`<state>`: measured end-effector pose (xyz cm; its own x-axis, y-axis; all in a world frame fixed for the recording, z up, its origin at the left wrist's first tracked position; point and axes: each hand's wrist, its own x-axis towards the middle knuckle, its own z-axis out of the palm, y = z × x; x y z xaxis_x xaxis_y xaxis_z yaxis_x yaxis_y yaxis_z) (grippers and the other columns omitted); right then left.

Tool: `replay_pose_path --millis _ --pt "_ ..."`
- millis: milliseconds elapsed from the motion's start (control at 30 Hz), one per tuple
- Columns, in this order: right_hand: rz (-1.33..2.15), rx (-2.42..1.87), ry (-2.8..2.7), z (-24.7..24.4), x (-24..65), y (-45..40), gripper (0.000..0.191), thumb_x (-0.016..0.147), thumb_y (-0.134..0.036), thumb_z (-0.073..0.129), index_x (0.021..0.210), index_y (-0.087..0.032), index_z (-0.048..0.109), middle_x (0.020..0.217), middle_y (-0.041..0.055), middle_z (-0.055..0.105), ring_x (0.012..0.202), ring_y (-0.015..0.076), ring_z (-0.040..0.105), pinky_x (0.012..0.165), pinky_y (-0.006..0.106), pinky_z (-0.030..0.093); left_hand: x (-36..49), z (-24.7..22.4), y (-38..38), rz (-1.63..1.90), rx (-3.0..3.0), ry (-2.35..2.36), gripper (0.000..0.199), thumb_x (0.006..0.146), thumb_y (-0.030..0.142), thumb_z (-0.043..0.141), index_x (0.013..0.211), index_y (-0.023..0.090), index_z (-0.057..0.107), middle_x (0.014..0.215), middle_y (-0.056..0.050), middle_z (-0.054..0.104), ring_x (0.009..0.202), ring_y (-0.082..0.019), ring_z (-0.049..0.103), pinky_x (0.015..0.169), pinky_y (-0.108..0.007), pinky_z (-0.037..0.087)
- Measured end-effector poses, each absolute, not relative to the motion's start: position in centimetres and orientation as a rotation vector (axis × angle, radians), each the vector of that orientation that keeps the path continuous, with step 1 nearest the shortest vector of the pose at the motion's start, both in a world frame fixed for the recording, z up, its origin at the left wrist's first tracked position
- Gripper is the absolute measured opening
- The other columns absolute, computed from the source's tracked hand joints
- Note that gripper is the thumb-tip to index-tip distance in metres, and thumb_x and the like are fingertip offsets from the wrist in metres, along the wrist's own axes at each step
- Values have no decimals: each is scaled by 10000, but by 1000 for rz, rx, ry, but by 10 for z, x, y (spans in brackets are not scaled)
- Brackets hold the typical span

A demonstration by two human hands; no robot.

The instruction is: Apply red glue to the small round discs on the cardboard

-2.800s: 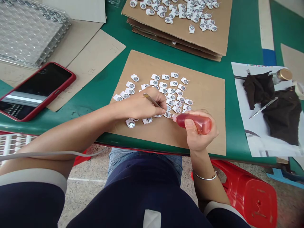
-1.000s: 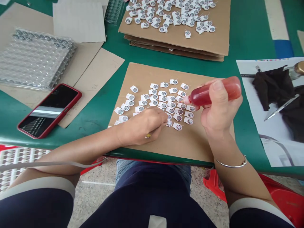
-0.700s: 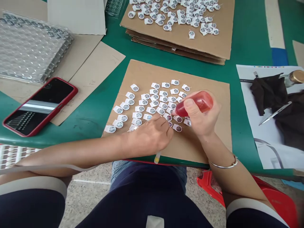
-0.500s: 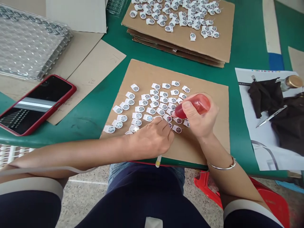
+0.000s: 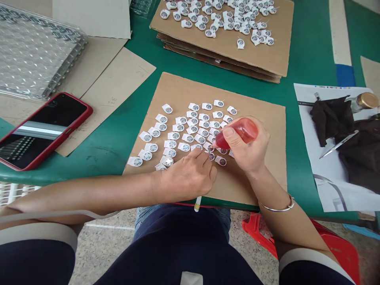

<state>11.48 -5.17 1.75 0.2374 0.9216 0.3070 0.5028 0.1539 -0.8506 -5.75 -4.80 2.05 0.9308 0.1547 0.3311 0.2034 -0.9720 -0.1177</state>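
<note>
My right hand is wrapped round a small red squeeze bottle, tilted so its tip points down and left at the small round parts. Close beside that tip, my left hand is closed on a slim white tool with a yellow band, whose end sticks out below the palm. The tool's working end is mostly hidden by my fingers. Many small white parts with silvery round faces lie in loose rows on a brown cardboard sheet under both hands. I cannot tell whether the bottle tip touches a part.
Behind, a cardboard stack carries more of the same parts. To the left are a red-cased phone and bubble wrap. On the right, white paper holds dark cloth, a pointed metal tool and a gold-capped jar.
Both hands, with the bottle and the white tool, have shifted slightly left. The whole view has moved a little too. The parts on the sheet look unchanged.
</note>
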Motion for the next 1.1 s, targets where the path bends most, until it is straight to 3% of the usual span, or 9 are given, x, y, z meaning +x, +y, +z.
replay_pose_path --millis 233,1100 --pt "413 -1456 -1410 18 115 -51 206 734 -362 685 773 -174 609 729 15 627 636 119 593 571 283 502 -58 20 -49 -491 -2934 -275 167 799 23 470 671 103 542 627 -97 600 576 -196 548 545 -323 430" --pt "314 -1446 -1438 16 117 -48 243 756 -416 664 780 -191 577 734 28 617 649 138 580 592 320 509 -61 28 -39 -427 -3042 -276 187 781 -7 420 695 107 541 637 -87 571 614 -194 514 577 -326 419"
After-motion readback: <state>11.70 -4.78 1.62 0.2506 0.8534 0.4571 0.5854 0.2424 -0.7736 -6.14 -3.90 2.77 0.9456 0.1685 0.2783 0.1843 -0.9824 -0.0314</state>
